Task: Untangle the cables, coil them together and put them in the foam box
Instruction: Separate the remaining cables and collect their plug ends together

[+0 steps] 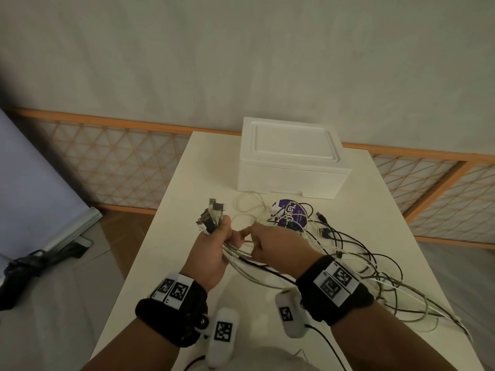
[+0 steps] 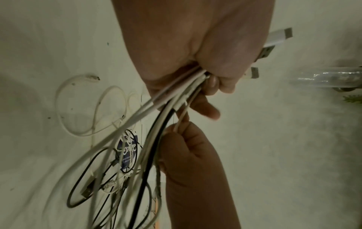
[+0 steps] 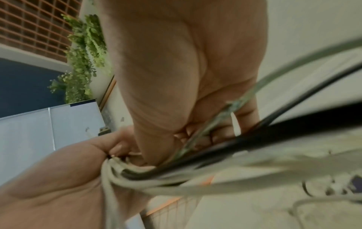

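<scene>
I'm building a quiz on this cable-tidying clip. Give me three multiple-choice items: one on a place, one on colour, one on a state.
1. Where is the foam box?
A. at the table's far edge
B. on the floor
C. in the person's lap

2. What colours are the cables?
A. red and blue
B. white and black
C. all yellow

3. What state is the foam box's lid in?
A. off
B. on
C. half open

Answers:
1 A: it stands on the table beyond the hands.
2 B: both colours trail from the left hand.
3 B: the lid sits flush.
</scene>
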